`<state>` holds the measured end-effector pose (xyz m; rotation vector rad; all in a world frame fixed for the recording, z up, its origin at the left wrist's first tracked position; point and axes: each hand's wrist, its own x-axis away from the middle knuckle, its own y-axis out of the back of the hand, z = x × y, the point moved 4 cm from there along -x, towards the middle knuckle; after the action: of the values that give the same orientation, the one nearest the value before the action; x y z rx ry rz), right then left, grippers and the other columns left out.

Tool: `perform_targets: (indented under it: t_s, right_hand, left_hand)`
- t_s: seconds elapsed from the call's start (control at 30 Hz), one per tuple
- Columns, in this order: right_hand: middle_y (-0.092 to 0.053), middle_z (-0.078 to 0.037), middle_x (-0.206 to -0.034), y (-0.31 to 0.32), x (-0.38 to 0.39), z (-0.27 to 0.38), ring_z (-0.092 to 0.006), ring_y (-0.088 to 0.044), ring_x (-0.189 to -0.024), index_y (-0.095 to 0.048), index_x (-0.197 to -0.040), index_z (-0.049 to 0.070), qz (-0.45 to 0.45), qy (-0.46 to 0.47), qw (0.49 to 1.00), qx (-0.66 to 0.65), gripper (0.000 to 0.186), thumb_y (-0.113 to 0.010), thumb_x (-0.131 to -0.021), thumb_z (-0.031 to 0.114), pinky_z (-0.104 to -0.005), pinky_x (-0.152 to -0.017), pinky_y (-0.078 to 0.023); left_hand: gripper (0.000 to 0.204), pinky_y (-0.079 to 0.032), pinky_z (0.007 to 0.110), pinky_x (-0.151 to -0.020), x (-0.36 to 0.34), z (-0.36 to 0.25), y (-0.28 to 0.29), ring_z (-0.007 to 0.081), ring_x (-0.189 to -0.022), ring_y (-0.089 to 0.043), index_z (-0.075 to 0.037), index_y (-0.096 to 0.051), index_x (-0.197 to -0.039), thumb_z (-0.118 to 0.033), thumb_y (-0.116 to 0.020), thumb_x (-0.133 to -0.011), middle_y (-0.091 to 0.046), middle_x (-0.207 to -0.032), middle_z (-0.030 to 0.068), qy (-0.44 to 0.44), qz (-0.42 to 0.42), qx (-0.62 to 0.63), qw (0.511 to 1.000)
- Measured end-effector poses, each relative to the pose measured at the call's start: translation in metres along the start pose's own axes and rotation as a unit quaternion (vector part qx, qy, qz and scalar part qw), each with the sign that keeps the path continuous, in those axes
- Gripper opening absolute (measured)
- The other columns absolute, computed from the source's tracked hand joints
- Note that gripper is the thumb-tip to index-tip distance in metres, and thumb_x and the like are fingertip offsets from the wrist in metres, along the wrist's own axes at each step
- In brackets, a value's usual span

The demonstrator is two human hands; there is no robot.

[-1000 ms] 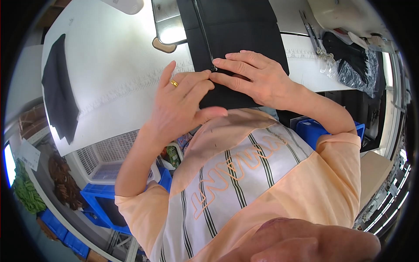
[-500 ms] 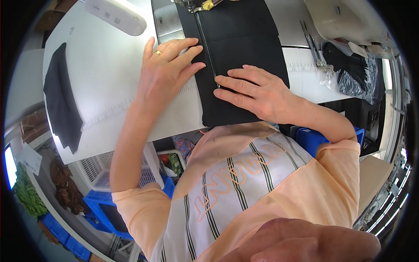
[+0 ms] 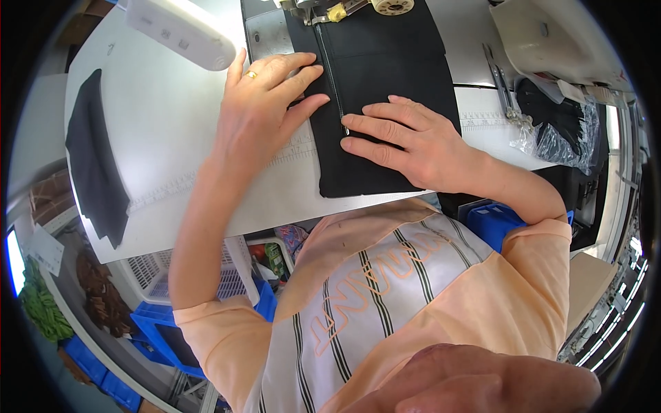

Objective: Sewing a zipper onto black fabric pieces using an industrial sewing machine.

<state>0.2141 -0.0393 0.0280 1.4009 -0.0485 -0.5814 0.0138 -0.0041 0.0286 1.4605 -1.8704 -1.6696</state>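
A black fabric piece (image 3: 385, 76) lies on the white table, its far end under the presser foot of a sewing machine (image 3: 313, 15). Along its left part runs a zipper (image 3: 332, 79) with metallic teeth. My left hand (image 3: 265, 93), a ring on one finger, rests with spread fingertips on the fabric's left edge, just left of the zipper. My right hand (image 3: 420, 141) lies flat on the fabric, two fingertips touching the zipper near its close end. Neither hand grips anything.
Another black fabric piece (image 3: 96, 158) lies at the table's left edge. A white lamp-like device (image 3: 180, 33) hangs at upper left. Scissors or tweezers (image 3: 499, 79) and a plastic bag with black material (image 3: 561, 127) lie at right. A white basket (image 3: 155, 272) stands below the table.
The view has shifted slightly. Both hands stay on the fabric in nearly the same pose, and more of the machine now shows at the top.
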Motion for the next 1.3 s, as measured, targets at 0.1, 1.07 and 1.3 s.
perform_targets:
  t_s: [0.1, 1.07, 1.3]
  right_hand:
    - [-0.056, -0.004, -0.132, -0.001, -0.003, -0.01, -0.0223, -0.053, -0.12, -0.061, -0.123, 0.016, 0.001, 0.0, 1.0, 0.008, 0.04, -0.058, -0.084, 0.014, -0.043, -0.1, -0.047]
    - [-0.063, 0.002, -0.125, -0.007, -0.048, -0.089, -0.0204, -0.059, -0.112, -0.068, -0.113, 0.015, -0.085, 0.003, 0.996, 0.015, 0.034, -0.06, -0.082, 0.002, -0.0325, -0.091, -0.053]
    - [-0.066, -0.005, -0.117, -0.002, -0.032, -0.13, -0.0179, -0.066, -0.083, -0.067, -0.116, 0.009, -0.05, -0.411, 0.738, -0.532, 0.026, -0.062, -0.09, 0.012, -0.0297, -0.077, -0.053]
  left_hand:
    - [0.03, -0.044, 0.049, -0.099, -0.009, 0.006, -0.001, 0.0241, -0.101, -0.063, -0.007, -0.07, -0.106, -0.022, -0.075, -0.08, -0.067, -0.11, 0.0022, -0.019, -0.015, -0.005, 1.0]
    - [0.025, -0.055, 0.031, -0.078, -0.018, 0.013, -0.011, 0.0198, -0.095, -0.066, -0.006, -0.072, -0.1, -0.013, -0.077, -0.077, -0.069, -0.106, 0.0022, -0.004, -0.1, -0.022, 0.995]
    - [0.021, -0.044, 0.049, -0.1, -0.018, 0.014, -0.01, 0.0199, -0.097, -0.065, -0.006, -0.072, -0.099, -0.015, -0.075, -0.08, -0.069, -0.105, -0.0006, -0.003, -0.095, -0.057, 0.994]
